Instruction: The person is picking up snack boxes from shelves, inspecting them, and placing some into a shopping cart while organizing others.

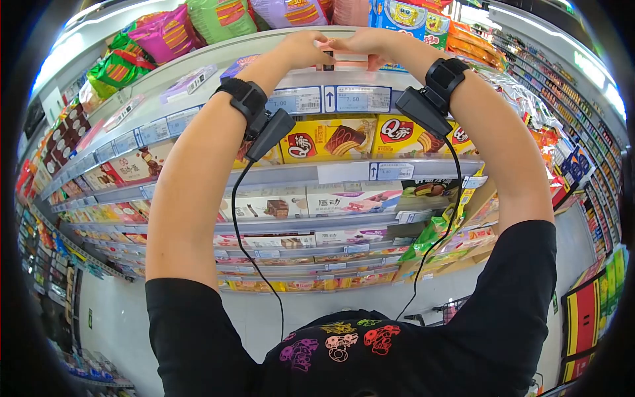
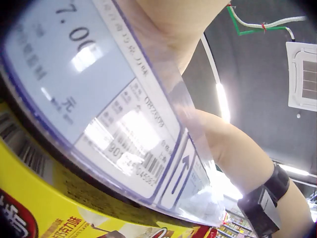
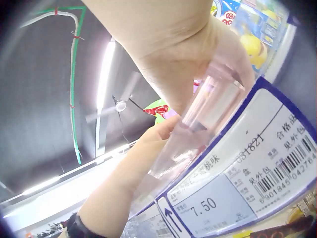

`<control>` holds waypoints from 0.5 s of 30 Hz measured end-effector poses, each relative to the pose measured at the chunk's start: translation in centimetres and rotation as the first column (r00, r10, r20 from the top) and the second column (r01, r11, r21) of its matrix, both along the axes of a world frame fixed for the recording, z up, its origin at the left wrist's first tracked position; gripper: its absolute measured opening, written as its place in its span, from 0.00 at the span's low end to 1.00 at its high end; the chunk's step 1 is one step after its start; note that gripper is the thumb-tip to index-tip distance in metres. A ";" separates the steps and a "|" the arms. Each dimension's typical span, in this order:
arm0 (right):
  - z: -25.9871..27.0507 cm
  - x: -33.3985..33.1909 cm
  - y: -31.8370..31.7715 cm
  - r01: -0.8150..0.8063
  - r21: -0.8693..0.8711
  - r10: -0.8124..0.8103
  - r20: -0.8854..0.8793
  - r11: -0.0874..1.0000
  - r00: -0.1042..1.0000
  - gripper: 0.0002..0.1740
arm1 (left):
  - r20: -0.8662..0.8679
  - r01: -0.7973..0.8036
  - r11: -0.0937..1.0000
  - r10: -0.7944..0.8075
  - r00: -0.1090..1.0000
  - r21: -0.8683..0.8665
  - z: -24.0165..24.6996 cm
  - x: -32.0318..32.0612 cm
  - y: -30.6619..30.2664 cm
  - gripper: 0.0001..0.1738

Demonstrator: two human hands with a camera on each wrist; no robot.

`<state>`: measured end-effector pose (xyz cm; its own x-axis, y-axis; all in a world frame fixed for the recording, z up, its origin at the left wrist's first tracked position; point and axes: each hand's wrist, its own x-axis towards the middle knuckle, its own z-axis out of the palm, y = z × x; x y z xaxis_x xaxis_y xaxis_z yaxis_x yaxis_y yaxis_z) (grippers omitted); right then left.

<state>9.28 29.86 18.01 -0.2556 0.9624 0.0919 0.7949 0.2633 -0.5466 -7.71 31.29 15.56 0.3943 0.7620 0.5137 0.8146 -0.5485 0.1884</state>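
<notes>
At the top shelf both hands meet over a small pink glossy box (image 1: 349,61), just behind the price strip. My left hand (image 1: 305,50) holds its left end, with fingertips near a dark mark on it. From the other side my right hand (image 1: 372,44) grips the box, its fingers bent down over the right end. The right wrist view shows the pink pack (image 3: 215,101) beneath the right palm, close behind a 7.50 price label (image 3: 203,206). A 7.00 label (image 2: 74,44) fills much of the left wrist view and hides most of the left fingers.
Yellow cookie boxes (image 1: 331,139) line the shelf below, with white boxes (image 1: 354,200) under them. Large snack bags (image 1: 221,18) stand on top, beside a blue cartoon pack (image 1: 399,18). Cables (image 1: 239,245) hang from both wrist cameras. Hanging snack bags (image 1: 542,142) are at the right.
</notes>
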 end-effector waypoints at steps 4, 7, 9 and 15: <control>2.4 1.8 -3.1 -0.023 0.221 0.001 0.101 0.975 0.995 0.40 | 0.034 0.015 0.950 -0.027 0.999 0.313 0.9 -0.8 -3.1 0.28; 2.1 4.4 -4.9 -0.083 0.556 0.070 0.044 0.827 0.997 0.26 | 0.097 0.130 0.833 -0.214 0.972 0.538 1.5 -2.3 -7.9 0.24; 1.0 6.4 -5.9 -0.087 0.706 0.109 0.014 0.703 0.994 0.21 | 0.176 0.171 0.772 -0.344 0.922 0.613 0.4 -2.8 -13.3 0.19; -7.8 7.2 -18.1 0.136 0.767 0.157 -0.295 0.627 0.943 0.11 | 0.091 0.332 0.747 -0.463 0.882 0.576 -9.5 -4.1 -24.6 0.17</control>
<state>16.52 11.74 10.21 -0.0823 0.4935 0.8658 0.6181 0.7068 -0.3441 -11.78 6.70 6.05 0.4287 0.1410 0.8924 0.4731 -0.8765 -0.0888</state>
